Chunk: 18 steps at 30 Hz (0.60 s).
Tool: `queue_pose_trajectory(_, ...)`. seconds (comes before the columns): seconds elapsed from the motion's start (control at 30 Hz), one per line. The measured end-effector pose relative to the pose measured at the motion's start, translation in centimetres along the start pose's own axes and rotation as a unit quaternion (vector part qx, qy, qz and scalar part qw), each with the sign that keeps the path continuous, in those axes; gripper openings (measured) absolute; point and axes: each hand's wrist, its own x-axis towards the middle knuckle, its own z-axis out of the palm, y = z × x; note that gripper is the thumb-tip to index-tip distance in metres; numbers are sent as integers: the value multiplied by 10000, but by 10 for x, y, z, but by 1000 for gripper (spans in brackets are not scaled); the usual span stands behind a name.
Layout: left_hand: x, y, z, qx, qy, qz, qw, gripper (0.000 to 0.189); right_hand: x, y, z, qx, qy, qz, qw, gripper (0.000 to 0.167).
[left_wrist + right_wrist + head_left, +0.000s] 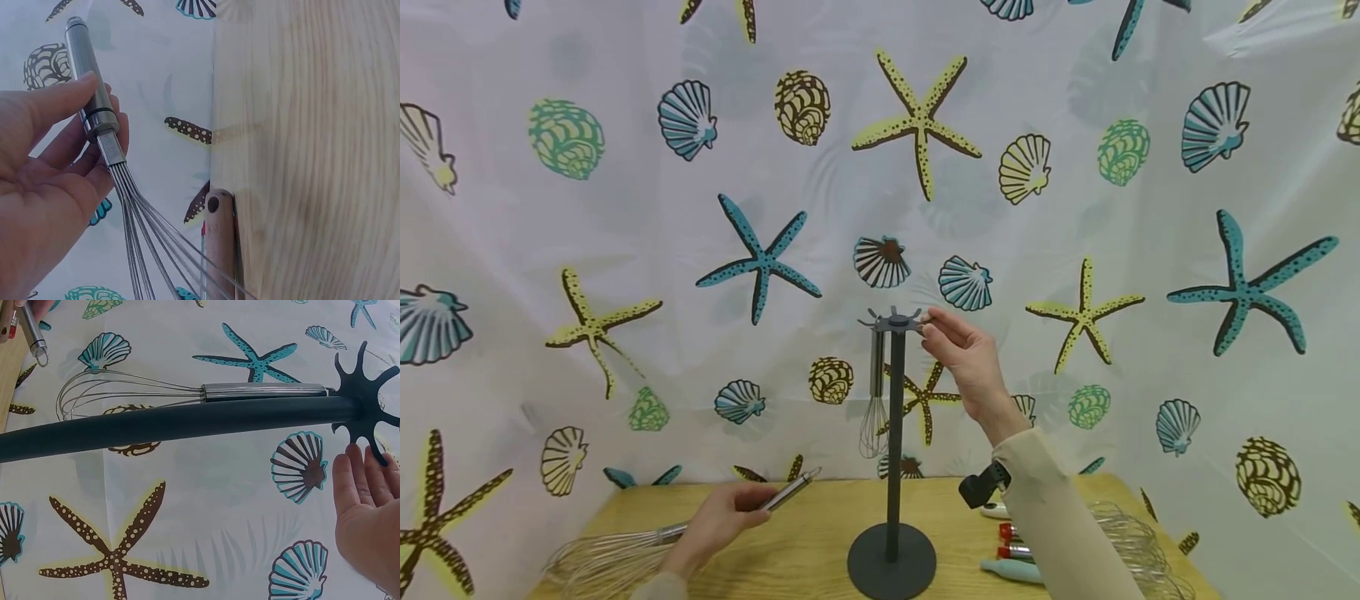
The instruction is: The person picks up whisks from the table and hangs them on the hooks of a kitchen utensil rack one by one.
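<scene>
A dark utensil stand [894, 433] rises from a round base, with a ring of hooks on top. From one hook hangs a metal whisk [877, 375], its wires pointing down. My right hand [966, 362] is up at the hooks, pinching the tip of one on the right side; its fingertips lie against that hook in the right wrist view. Low on the left, my left hand [722, 517] grips a second whisk [92, 62] by its steel handle, thumb on one side and fingers on the other. The loop end of that handle points toward the stand.
On the wooden table [820, 533], a larger wire whisk [617, 558] lies at the left. Red-ended handles [1009, 533], a pale blue handle [1011, 570] and several wire whisks [1131, 542] lie at the right. A patterned curtain [820, 208] hangs behind.
</scene>
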Motion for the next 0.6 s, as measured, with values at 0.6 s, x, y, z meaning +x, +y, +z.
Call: queue_pose_trajectory(0.6, 3, 21, 9, -274, 316, 238, 9988, 41, 0, -1, 0, 59, -15, 11, 10000, 42)
